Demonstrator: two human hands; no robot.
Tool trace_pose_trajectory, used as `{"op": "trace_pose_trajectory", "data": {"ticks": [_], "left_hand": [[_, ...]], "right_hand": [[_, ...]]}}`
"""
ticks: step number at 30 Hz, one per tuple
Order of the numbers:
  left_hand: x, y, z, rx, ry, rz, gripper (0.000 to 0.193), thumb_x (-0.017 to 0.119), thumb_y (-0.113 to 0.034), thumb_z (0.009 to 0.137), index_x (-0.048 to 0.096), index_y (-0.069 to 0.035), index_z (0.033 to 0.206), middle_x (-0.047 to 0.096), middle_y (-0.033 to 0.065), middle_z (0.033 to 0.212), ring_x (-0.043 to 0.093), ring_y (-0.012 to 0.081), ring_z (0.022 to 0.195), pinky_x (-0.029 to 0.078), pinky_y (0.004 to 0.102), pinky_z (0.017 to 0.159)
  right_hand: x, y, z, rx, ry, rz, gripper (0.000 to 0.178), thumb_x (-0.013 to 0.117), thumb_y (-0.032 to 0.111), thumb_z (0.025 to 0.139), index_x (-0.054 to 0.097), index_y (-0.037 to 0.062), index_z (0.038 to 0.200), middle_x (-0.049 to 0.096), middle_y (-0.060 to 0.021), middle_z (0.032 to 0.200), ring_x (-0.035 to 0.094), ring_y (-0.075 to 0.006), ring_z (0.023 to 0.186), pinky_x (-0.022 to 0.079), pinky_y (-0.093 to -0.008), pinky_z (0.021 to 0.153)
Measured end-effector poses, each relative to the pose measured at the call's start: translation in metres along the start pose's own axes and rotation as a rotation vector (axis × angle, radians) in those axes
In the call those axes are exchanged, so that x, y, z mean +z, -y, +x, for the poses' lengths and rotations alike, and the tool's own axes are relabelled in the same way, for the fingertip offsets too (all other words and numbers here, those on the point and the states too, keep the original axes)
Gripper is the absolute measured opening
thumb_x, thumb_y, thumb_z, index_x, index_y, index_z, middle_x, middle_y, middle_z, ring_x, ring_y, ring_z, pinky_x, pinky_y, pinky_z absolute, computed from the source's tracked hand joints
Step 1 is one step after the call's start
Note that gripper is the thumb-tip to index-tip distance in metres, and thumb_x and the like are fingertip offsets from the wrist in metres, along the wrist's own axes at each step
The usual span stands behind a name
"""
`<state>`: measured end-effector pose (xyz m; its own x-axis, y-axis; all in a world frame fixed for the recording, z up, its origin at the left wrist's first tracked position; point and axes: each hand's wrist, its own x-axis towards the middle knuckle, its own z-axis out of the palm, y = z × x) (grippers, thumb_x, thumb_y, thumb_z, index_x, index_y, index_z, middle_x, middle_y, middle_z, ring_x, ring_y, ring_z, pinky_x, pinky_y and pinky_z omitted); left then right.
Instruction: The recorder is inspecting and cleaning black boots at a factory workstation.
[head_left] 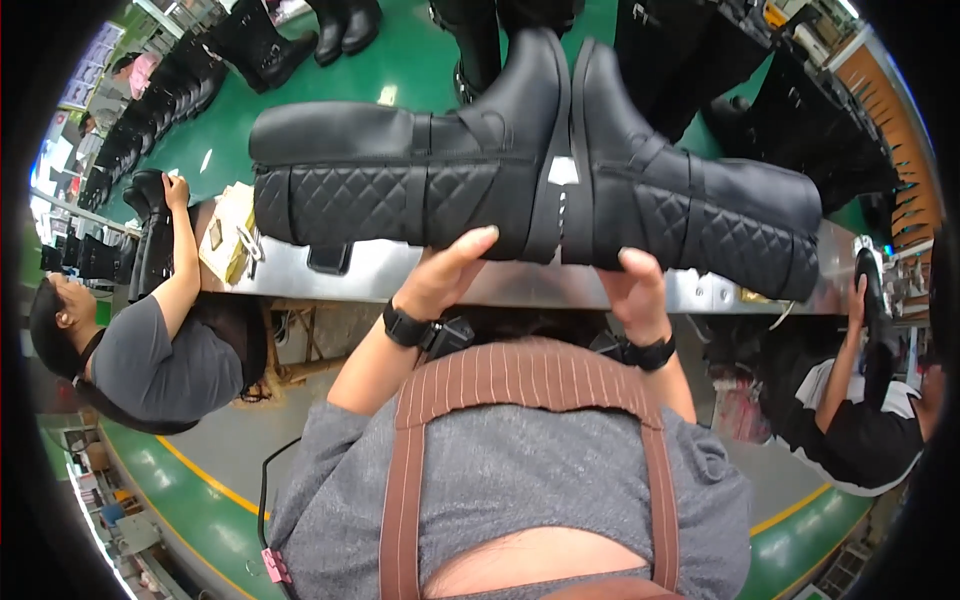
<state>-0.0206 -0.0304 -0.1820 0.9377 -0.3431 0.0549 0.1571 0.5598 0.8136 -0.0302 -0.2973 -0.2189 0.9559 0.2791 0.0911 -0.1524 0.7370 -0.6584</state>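
Observation:
Two tall black boots are held up sole to sole above the metal bench [375, 277], their shafts pointing outward. The left boot [400, 185] has a quilted panel and straps across its shaft; my left hand [443, 277] grips it from below near the heel, thumb against its side. My right hand [638, 290] grips the matching right boot [690, 205] the same way. The fingers of both hands are mostly hidden under the boots. A small white patch [564, 172] shows between the two soles.
Yellowish papers [230, 228] and scissors [252, 245] lie on the bench at left, beside a black flat object [328, 258]. More black boots [790, 140] stand across the bench. Seated co-workers handle boots at left [160, 345] and right [850, 400].

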Motion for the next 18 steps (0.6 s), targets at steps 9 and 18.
{"op": "trace_pose_trajectory", "data": {"ticks": [9,18], "left_hand": [[0.001,0.025,0.025,-0.015,-0.103,0.617,0.025,0.065,-0.009,0.095,0.065,0.001,0.118,0.064,0.0074,0.117,0.061,0.0148,0.102,0.050,0.0282,0.091],[0.021,-0.002,-0.014,0.059,0.183,0.673,0.042,0.055,-0.020,0.102,0.044,-0.007,0.140,0.055,0.0114,0.133,0.056,0.0176,0.115,0.046,0.0301,0.100]], "right_hand": [[0.044,0.001,0.022,-0.357,-0.208,-0.993,0.054,0.077,0.013,0.080,0.055,0.0024,0.128,0.057,-0.0108,0.127,0.057,-0.0214,0.112,0.046,-0.0348,0.098],[0.025,0.016,0.047,-0.207,-0.125,-0.414,0.065,0.053,0.036,0.103,0.025,0.0091,0.155,0.043,-0.0073,0.149,0.045,-0.0194,0.132,0.043,-0.0378,0.106]]}}
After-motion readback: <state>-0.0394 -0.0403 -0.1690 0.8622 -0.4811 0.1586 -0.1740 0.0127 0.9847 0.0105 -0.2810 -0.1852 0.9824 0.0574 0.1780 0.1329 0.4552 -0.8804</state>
